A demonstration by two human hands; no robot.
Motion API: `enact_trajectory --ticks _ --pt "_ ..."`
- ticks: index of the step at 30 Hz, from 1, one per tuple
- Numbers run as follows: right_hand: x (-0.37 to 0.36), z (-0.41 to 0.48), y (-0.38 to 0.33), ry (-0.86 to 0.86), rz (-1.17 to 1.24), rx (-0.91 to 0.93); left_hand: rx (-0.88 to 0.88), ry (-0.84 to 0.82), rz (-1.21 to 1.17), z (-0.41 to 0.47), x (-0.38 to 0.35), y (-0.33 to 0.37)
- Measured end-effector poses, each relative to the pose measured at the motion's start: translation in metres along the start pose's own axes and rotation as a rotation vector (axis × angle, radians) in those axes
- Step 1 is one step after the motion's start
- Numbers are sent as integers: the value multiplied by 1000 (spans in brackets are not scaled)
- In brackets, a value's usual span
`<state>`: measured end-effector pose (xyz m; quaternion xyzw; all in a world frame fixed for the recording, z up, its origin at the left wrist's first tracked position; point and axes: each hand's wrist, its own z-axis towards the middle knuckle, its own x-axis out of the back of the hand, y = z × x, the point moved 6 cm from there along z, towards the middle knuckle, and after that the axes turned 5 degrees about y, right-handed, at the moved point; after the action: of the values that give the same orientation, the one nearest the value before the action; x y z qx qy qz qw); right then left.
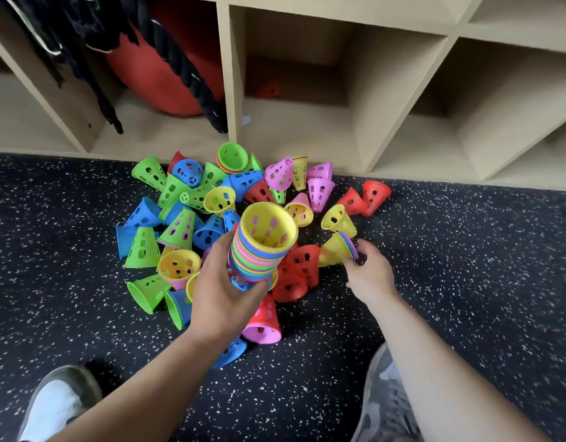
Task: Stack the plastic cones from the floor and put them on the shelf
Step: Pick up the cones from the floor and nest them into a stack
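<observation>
Holding the nested stack [262, 247] w/ my L hand [221, 282], fingers wrapped round its lower rims, above the loose cones [179, 218] on the floor [466, 282]. R hand [367, 269] curls at the wide rim of the small yellow set [335, 250] just right; blurred, can't tell if it's gripped. Prob. light, stiff, thin plastic, so best taken at the rims. Shelf [230, 90] is on the far side.

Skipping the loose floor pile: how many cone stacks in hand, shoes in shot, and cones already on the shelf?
Stacks of multicoloured plastic cones in hand: 2, the tall stack in the left hand, the short stack in the right hand.
Shoes: 2, white shoe, grey shoe.
Cones on the wooden shelf: 1, a dim red plastic cone.
Total: 5.
</observation>
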<state>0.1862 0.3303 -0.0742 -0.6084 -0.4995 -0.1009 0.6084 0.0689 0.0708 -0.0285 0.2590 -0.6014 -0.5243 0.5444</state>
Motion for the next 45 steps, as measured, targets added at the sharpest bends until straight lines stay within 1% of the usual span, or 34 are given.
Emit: enact_trajectory --ticks 2,5,8,11,14,16,19,21,23,25,27,28,30,31,32,33,34,35,36,37,38,39,40,41,42,43,45 --pt "-6 8 7 35 39 -25 -6 -8 -1 2 -3 2" --pt "-4 9 6 94 30 -62 -12 -26 -5 5 -8 4" --pt "-12 10 10 51 19 -74 1 -39 3 8 -11 1" --pt "-14 11 15 49 103 -133 11 -41 16 13 -11 -1" --pt "2 8 2 141 148 -82 -10 -18 17 19 -9 3" --pt "23 1 -18 245 106 29 -13 -7 28 23 -7 3" --pt "54 -12 -58 445 77 266 7 -4 28 26 -5 0" --pt "72 -25 -88 549 128 445 27 -3 13 26 -5 -2" --pt "88 -42 -122 582 233 625 43 -2 6 27 -5 -2" --pt "99 -63 -155 558 316 779 36 6 9 26 -4 0" --pt "100 -83 -182 489 311 926 36 19 13 26 -2 1" --pt "95 -91 -192 422 282 998 36 27 12 26 -1 1" --pt "75 -99 -204 211 191 1075 25 44 1 26 1 4" --pt "64 -100 -204 111 159 1069 17 52 -2 27 1 6" --pt "56 -97 -200 59 171 1030 10 54 -8 27 2 7" --pt "53 -90 -192 66 244 943 7 56 -18 28 2 7" --pt "55 -79 -179 127 351 815 8 60 -31 29 2 7" --pt "57 -67 -161 230 426 667 11 64 -37 30 3 6" --pt "58 -54 -141 329 424 509 11 67 -31 30 4 5" --pt "54 -39 -117 374 326 348 4 67 -19 31 5 4" --pt "45 -25 -92 346 178 193 -3 66 -16 32 5 4" --pt "30 -13 -67 253 45 44 -10 62 -24 32 5 5" --pt "14 -5 -44 142 -21 -85 -16 57 -35 33 5 5" --pt "-2 -1 -26 50 -25 -184 -24 51 -45 33 5 5" --pt "-14 3 -14 4 0 -243 -27 41 -51 34 5 5" --pt "-22 6 -8 -4 34 -267 -27 29 -57 34 4 5" --pt "-29 12 -2 37 86 -250 -24 16 -71 34 3 3"
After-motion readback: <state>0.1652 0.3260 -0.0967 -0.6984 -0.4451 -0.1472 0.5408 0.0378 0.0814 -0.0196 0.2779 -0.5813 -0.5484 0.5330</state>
